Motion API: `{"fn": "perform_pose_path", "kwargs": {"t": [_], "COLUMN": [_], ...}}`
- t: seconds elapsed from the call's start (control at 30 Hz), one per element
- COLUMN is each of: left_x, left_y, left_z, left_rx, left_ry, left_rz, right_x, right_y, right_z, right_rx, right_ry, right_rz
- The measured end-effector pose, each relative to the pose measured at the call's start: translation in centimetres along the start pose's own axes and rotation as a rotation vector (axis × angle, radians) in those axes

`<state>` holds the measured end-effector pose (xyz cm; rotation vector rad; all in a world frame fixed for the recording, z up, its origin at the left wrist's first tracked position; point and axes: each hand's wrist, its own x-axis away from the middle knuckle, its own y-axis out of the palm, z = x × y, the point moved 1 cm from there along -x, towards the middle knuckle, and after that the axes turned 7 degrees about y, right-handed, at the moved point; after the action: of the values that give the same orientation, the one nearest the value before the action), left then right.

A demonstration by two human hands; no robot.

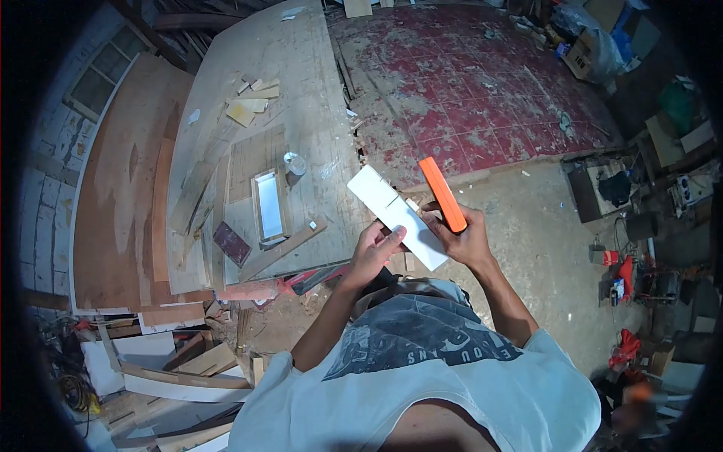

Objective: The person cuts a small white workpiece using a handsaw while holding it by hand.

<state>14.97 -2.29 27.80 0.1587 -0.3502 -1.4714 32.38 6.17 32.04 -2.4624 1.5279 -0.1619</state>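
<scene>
My left hand (pixel 376 252) grips the near part of a white board (pixel 397 216), thumb on its top face. The board is held slantwise in front of my body, with a dark line or slot across its upper half. My right hand (pixel 461 237) is closed round an orange handle (pixel 442 194) from which a thin long blade or rod points away over the red floor. The fingers of that hand also come up against the right edge of the board. What lies under the board is hidden.
On the wooden worktop (pixel 301 83) at the left are a framed white panel (pixel 268 206), a dark red flat object (pixel 232 243), a clear container (pixel 294 163) and wood scraps (pixel 252 104). Offcuts (pixel 181 369) pile up at lower left. Red tiled floor (pixel 482 90) spreads beyond.
</scene>
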Motion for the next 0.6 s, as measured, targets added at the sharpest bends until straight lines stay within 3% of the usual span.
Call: {"fn": "perform_pose_path", "kwargs": {"t": [0.3, 0.4, 0.6], "left_x": [-0.9, -1.1, -1.7], "left_y": [2.1, 2.4, 2.8], "left_z": [0.2, -0.1, -1.8], "left_rx": [-0.055, 0.031, 0.474], "left_ry": [0.088, 0.054, 0.147], "left_rz": [0.026, -0.005, 0.216], "right_x": [-1.3, -1.5, -2.6], "right_y": [-1.4, -2.0, -3.8], "right_z": [0.9, 0.2, 0.8], "right_rx": [-0.001, 0.064, 0.153], "right_ry": [0.055, 0.07, 0.063], "right_rz": [-0.089, -0.112, -0.08]}}
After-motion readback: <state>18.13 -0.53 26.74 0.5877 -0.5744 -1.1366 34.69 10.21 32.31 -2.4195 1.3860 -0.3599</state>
